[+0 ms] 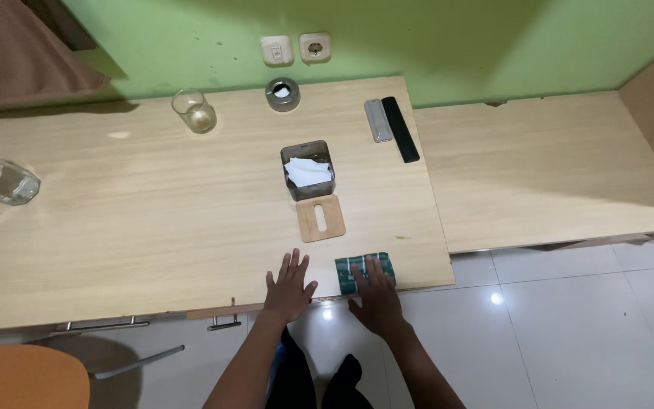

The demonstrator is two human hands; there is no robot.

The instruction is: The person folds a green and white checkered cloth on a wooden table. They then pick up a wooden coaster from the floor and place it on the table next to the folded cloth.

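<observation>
A wide, pale wooden desk [153, 220] stands against a green wall. At its near edge the left hand [289, 288] lies flat and released, fingers spread, holding nothing. Just beside it, the right hand [376, 301] rests open on a small folded green cloth [350, 270] — fingers on top, not clenched. Behind the cloth lie a slotted wooden lid [320, 218] and a dark open tissue box [307, 170] — farther back, two remotes [392, 123] and a drinking glass [194, 111].
</observation>
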